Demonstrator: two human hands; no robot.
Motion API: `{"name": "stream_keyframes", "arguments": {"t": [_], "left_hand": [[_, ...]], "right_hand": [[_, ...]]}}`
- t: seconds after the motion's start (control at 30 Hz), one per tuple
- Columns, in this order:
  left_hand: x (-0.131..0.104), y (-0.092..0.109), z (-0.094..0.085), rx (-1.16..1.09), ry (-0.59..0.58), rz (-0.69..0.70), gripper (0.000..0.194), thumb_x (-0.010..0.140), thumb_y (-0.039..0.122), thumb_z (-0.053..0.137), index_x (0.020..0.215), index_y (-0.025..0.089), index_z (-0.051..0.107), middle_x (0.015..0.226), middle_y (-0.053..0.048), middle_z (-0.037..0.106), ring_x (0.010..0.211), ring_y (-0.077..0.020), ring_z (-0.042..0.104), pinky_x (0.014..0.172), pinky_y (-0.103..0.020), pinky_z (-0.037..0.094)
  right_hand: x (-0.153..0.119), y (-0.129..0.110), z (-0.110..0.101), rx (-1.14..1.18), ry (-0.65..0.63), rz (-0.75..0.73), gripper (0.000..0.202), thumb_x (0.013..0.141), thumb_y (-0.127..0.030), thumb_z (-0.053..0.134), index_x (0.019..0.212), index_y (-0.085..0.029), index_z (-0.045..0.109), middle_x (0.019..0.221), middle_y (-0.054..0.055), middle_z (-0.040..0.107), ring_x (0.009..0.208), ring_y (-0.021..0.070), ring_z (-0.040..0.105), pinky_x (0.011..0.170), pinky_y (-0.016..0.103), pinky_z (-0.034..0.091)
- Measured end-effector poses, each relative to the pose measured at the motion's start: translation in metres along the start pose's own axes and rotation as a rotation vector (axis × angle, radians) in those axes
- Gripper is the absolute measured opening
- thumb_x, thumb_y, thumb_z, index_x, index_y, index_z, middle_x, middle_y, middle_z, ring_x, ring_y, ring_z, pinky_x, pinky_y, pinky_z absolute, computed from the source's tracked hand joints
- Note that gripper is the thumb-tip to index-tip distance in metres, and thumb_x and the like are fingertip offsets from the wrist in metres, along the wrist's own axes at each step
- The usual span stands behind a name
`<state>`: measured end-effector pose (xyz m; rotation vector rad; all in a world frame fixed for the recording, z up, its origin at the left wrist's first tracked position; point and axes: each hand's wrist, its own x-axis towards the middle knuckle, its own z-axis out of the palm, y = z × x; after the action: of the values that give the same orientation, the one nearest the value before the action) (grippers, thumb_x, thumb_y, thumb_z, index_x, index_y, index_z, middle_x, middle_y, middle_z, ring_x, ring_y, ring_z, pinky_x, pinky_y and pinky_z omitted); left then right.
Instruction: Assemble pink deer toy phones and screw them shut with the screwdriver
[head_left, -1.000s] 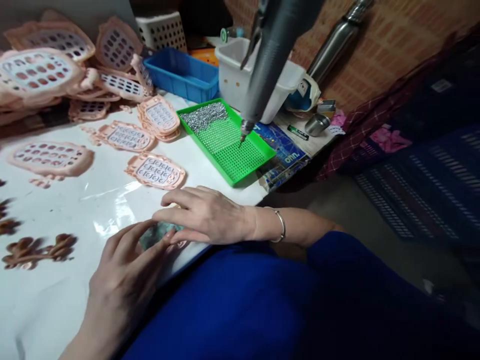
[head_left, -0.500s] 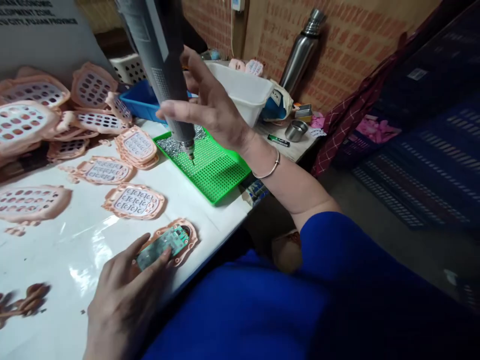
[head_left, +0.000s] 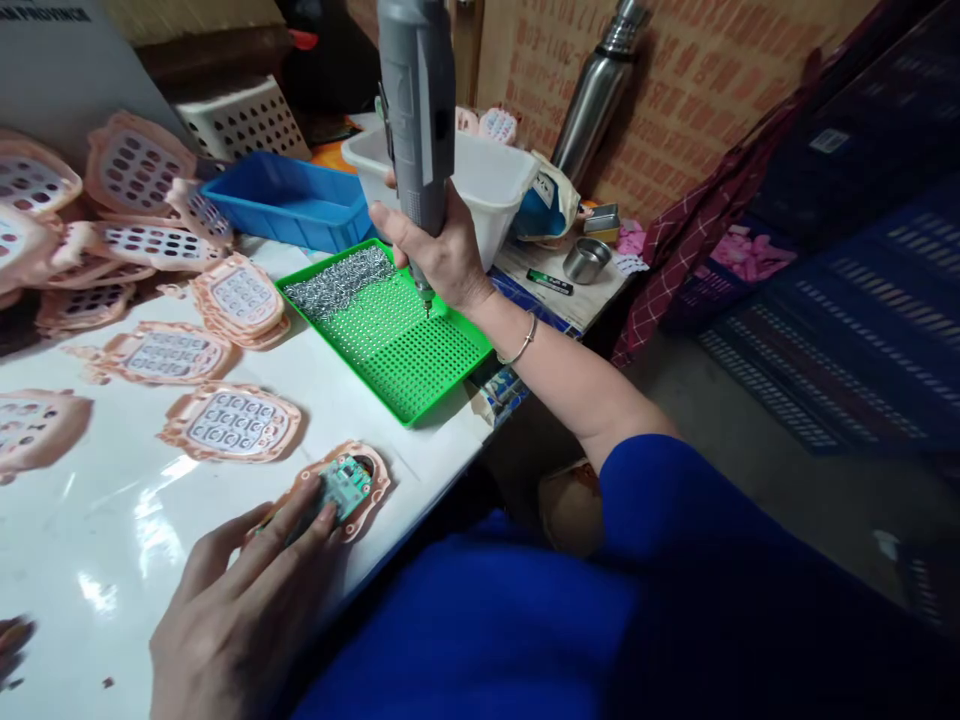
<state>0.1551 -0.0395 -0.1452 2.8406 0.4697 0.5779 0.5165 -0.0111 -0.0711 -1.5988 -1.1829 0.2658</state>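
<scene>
My right hand (head_left: 442,250) is wrapped round a grey electric screwdriver (head_left: 420,120), which points down over a green perforated tray (head_left: 390,360). Small silver screws (head_left: 341,283) are heaped at the tray's far left part. On the white table, my left hand (head_left: 255,570) rests its outstretched fingers on a green circuit board (head_left: 351,487) lying in a pink plastic shell (head_left: 379,490) near the table edge. The fingers cover part of both board and shell. Beyond them lie pink shells with keypads, one of them (head_left: 236,422) nearest my left hand.
A blue bin (head_left: 292,205) and a white tub (head_left: 491,185) stand behind the tray. Several pink shells (head_left: 139,165) are piled at the left. At the right are a steel cup (head_left: 587,260), a green marker (head_left: 550,281) and a steel bottle (head_left: 592,110).
My right hand has closed round the screwdriver, which is now more upright and further right over the tray. My left fingers have shifted on the board. The camera view has turned slightly.
</scene>
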Motion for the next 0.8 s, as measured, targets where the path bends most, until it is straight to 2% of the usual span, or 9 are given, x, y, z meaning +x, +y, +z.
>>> {"name": "stream_keyframes", "arguments": {"t": [0.07,0.17,0.3,0.37,0.53,0.6,0.7,0.73,0.8], "left_hand": [[0.001,0.000,-0.001,0.002,-0.009,0.010,0.054,0.098,0.024,0.057,0.150,0.035,0.049,0.152,-0.004,0.060,0.120,-0.0307,0.064,0.090,-0.047,0.061],[0.002,0.001,-0.002,0.018,-0.005,0.001,0.049,0.099,0.026,0.056,0.148,0.033,0.052,0.151,-0.003,0.060,0.118,-0.0293,0.063,0.091,-0.044,0.060],[0.003,0.000,-0.003,0.040,0.017,0.038,0.046,0.099,0.026,0.056,0.144,0.029,0.055,0.149,-0.004,0.062,0.115,-0.0291,0.062,0.089,-0.042,0.058],[0.003,-0.001,-0.002,0.040,0.013,0.041,0.046,0.099,0.024,0.056,0.145,0.030,0.055,0.149,-0.004,0.062,0.115,-0.0293,0.062,0.088,-0.042,0.058],[0.007,0.002,-0.001,-0.016,0.024,-0.003,0.045,0.099,0.025,0.058,0.143,0.033,0.056,0.148,-0.003,0.063,0.114,-0.0303,0.063,0.090,-0.045,0.057],[0.010,0.005,-0.001,-0.029,0.041,-0.043,0.040,0.097,0.026,0.061,0.137,0.035,0.061,0.146,-0.001,0.065,0.112,-0.0313,0.065,0.087,-0.047,0.057],[0.014,0.009,-0.001,0.002,0.063,-0.061,0.032,0.097,0.024,0.062,0.127,0.035,0.065,0.140,0.000,0.069,0.111,-0.0319,0.066,0.083,-0.048,0.056],[0.016,0.011,-0.002,0.023,0.079,-0.049,0.030,0.097,0.024,0.062,0.125,0.033,0.066,0.138,-0.001,0.070,0.110,-0.0319,0.067,0.083,-0.047,0.056],[0.019,0.013,-0.002,0.055,0.106,-0.013,0.028,0.096,0.022,0.063,0.123,0.029,0.065,0.135,-0.004,0.072,0.108,-0.0320,0.067,0.082,-0.047,0.056]], "right_hand": [[0.000,0.004,0.002,0.041,0.031,-0.043,0.078,0.087,-0.090,0.035,0.126,-0.024,0.046,0.100,0.001,0.066,0.071,0.0109,0.060,0.069,0.031,0.057],[-0.002,0.007,0.004,0.088,0.065,-0.091,0.088,0.078,-0.101,0.024,0.113,-0.023,0.046,0.078,-0.008,0.052,0.071,0.0059,0.054,0.064,0.024,0.051],[-0.004,0.004,0.004,0.108,0.101,-0.099,0.078,0.079,-0.099,0.028,0.099,-0.025,0.041,0.075,-0.006,0.051,0.061,0.0099,0.053,0.062,0.030,0.053],[-0.003,0.003,0.006,0.106,0.098,-0.094,0.076,0.078,-0.098,0.034,0.099,-0.025,0.041,0.075,-0.005,0.052,0.060,0.0113,0.053,0.065,0.033,0.054],[0.002,0.005,0.009,0.047,0.116,0.029,0.089,0.077,-0.101,0.031,0.113,-0.022,0.048,0.076,-0.006,0.052,0.071,0.0071,0.053,0.067,0.026,0.052],[0.001,0.000,0.006,0.001,0.089,0.011,0.076,0.085,-0.091,0.039,0.118,-0.023,0.048,0.084,-0.003,0.057,0.072,0.0089,0.056,0.068,0.027,0.056],[0.000,-0.014,0.001,-0.003,0.133,-0.067,0.039,0.099,-0.055,0.051,0.119,-0.023,0.046,0.099,0.001,0.065,0.065,0.0096,0.060,0.062,0.026,0.055],[0.001,-0.020,0.001,0.072,0.172,-0.124,0.032,0.098,-0.045,0.054,0.118,-0.021,0.047,0.105,0.002,0.067,0.061,0.0085,0.059,0.058,0.025,0.054],[-0.002,-0.030,0.005,0.294,0.201,-0.294,0.028,0.092,-0.037,0.059,0.111,-0.018,0.053,0.114,0.003,0.069,0.054,0.0056,0.055,0.052,0.024,0.050]]}}
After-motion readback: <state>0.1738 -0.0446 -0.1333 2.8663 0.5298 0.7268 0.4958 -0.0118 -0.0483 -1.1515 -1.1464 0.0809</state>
